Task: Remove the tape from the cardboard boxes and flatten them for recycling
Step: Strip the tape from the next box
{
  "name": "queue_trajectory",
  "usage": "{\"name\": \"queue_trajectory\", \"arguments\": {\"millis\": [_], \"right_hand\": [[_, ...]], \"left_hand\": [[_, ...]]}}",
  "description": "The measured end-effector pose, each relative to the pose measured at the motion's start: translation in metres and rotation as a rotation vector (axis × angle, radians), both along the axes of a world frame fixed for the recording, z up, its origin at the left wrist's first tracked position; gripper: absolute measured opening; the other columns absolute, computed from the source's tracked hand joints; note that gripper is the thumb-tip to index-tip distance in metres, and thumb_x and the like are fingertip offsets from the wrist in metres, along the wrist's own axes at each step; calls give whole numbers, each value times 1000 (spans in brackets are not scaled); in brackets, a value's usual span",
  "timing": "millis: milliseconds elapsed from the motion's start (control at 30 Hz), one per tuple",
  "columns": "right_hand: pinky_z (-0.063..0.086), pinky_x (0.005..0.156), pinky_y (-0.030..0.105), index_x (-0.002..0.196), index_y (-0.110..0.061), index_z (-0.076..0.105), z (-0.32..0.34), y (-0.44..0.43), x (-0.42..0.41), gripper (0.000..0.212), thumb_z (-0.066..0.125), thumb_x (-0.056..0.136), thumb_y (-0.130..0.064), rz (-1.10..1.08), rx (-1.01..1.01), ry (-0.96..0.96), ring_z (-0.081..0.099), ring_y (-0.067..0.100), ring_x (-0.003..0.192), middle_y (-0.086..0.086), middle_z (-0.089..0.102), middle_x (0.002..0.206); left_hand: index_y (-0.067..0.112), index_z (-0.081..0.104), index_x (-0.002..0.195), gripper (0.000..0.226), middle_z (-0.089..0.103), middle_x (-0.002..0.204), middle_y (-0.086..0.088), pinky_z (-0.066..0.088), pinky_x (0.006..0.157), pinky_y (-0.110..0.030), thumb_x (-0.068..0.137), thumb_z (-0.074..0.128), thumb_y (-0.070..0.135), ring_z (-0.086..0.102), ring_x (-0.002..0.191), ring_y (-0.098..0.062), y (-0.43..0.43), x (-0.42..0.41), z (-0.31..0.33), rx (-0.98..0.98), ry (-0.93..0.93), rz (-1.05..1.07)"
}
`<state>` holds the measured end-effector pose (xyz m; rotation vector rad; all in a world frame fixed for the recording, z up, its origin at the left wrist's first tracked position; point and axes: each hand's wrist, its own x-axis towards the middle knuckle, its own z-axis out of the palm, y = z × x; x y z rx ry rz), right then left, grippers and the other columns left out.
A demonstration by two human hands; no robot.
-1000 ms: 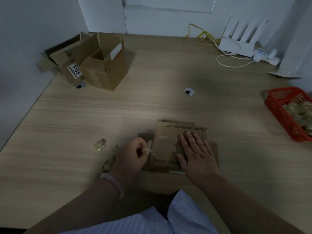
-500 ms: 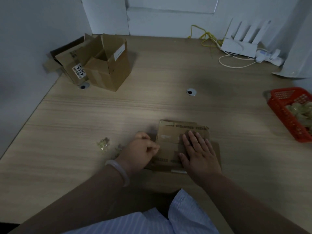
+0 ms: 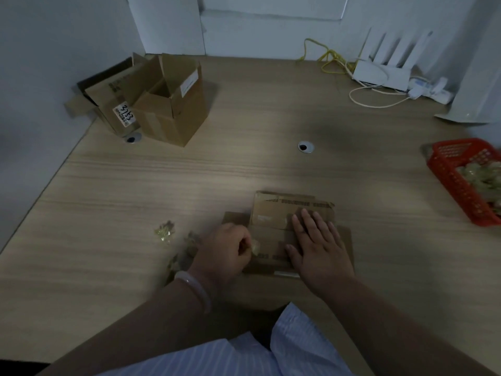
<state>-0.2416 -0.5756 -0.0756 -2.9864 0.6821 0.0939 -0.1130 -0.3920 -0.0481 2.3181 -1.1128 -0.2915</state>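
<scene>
Left hand (image 3: 226,251) is curled, thumb and fingers pinching the end of a clear tape strip (image 3: 255,246) at the left edge of the flattened box (image 3: 271,213). Right hand (image 3: 318,248) lies flat with straight fingers, pressing the box onto the table (image 3: 244,164).

Key relation: the box lies immediately right of the left hand, at near centre of the table. The tape seems to run left-right across the near panel, though the light is too dim to be sure. The left hand is nearer the free end and the right hand is the anchor. The peel likely goes leftward, away from the hold-down.

Around:
- Tape scraps (image 3: 164,232) sit just left of the left hand, in the pull path but no real obstacle.
- Two open boxes (image 3: 168,104) stand upright in the far-left corner, touching each other and not yet flattened.
- Red basket (image 3: 447,169) at the right edge holds tape wads, well apart from the box. Reaching it with the left hand would mean crossing the right arm.
- Router (image 3: 385,71) and cables sit at far right, clear of the work.
- Grommet (image 3: 306,147) lies beyond the box.
</scene>
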Motion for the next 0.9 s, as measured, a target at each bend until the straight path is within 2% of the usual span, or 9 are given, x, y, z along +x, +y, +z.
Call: {"name": "queue_trajectory", "arguments": {"millis": [100, 267, 367, 433, 533, 600, 700, 800, 900], "right_hand": [[-10, 117, 33, 153, -29, 1, 1, 1, 1, 67, 13, 93, -58, -9, 7, 1, -11, 13, 147, -6, -6, 161], [-11, 117, 33, 153, -28, 4, 2, 2, 1, 66, 13, 94, -57, -4, 6, -2, -9, 14, 147, -5, -4, 161], [-8, 117, 34, 153, -27, 9, 2, 3, 1, 68, 8, 92, -58, -6, -7, -10, -4, 15, 148, -4, 2, 161], [-7, 117, 34, 153, -27, 12, 2, 3, 1, 73, 2, 88, -59, -11, -10, -22, -2, 15, 148, -4, 4, 161], [-9, 117, 33, 153, -28, 7, -1, 2, 1, 73, -2, 87, -60, -4, -18, -11, -7, 14, 148, -5, 0, 161], [-8, 117, 33, 153, -28, 10, -2, 2, 1, 73, 1, 88, -60, -13, -14, -19, -3, 14, 148, -4, 3, 161], [-3, 118, 34, 152, -26, 17, -1, 3, 2, 73, 6, 88, -59, -20, -6, -31, 4, 16, 148, -3, 10, 161], [-4, 117, 34, 152, -27, 15, -1, 3, 2, 74, 4, 87, -59, -18, -22, -22, 3, 16, 148, -3, 9, 161], [-3, 117, 35, 152, -27, 16, -1, 3, 2, 72, 5, 88, -59, -23, -12, -33, 5, 17, 148, -2, 11, 161]], "left_hand": [[16, 61, 87, 8, 55, 92, 0, 32, 65, -17, 81, 65, 18, 50, 82, -15, 6, 1, 3, 29, -69, -92], [12, 68, 91, 9, 60, 91, -6, 44, 70, -31, 84, 63, 15, 56, 81, -21, 9, -5, 5, 15, -233, -173], [13, 70, 106, 23, 62, 102, -3, 41, 79, -26, 89, 58, 24, 56, 91, -18, 8, 0, 8, 29, -190, -199], [17, 72, 104, 20, 65, 99, 0, 44, 80, -25, 89, 62, 22, 58, 90, -15, 8, 2, 10, -20, -128, -178], [28, 62, 98, 20, 62, 90, 11, 44, 70, -18, 80, 71, 28, 55, 80, -2, 7, -1, 12, -40, 9, -87], [30, 58, 96, 25, 55, 87, 13, 35, 65, -16, 76, 74, 35, 49, 74, -1, 4, -2, 10, -20, 95, -48], [23, 68, 103, 31, 48, 95, 11, 31, 71, -17, 80, 69, 44, 45, 82, -3, 3, -3, 5, 15, 34, -96], [17, 70, 110, 31, 55, 103, 4, 40, 81, -19, 90, 60, 38, 52, 91, -7, 7, 1, 9, -36, 32, -193], [16, 67, 119, 30, 61, 110, 0, 31, 89, -6, 91, 59, 26, 53, 100, -8, 14, 10, 12, 4, 29, -341]]}}
